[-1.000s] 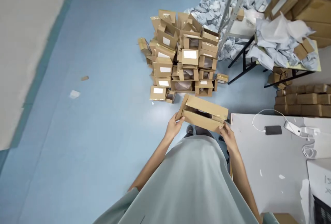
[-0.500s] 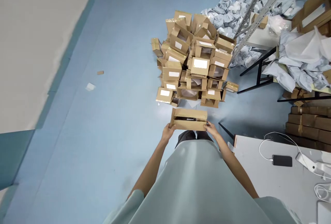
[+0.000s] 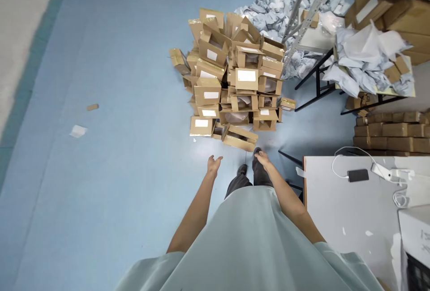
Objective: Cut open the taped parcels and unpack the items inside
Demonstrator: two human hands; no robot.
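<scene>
A long open cardboard box (image 3: 240, 138) sits tilted at the near edge of a pile of cardboard boxes (image 3: 247, 76), apart from both hands. My left hand (image 3: 214, 164) is held over the blue floor with its fingers apart and nothing in it. To the right, my right hand (image 3: 262, 159) is over my dark trouser leg and shoe, its fingers stretched out and holding nothing. Many boxes in the pile have open flaps and white labels.
A white table (image 3: 349, 219) with a phone (image 3: 358, 175) and cables stands at my right. Grey mailing bags (image 3: 282, 4) lie behind the pile, beside a metal rack (image 3: 311, 13). Stacked boxes (image 3: 389, 134) are at the right. A paper scrap (image 3: 78, 131) lies on the floor.
Both hands have let go of the long cardboard box, which has moved away from me to the pile's near edge. The view has shifted, and my shoes now show.
</scene>
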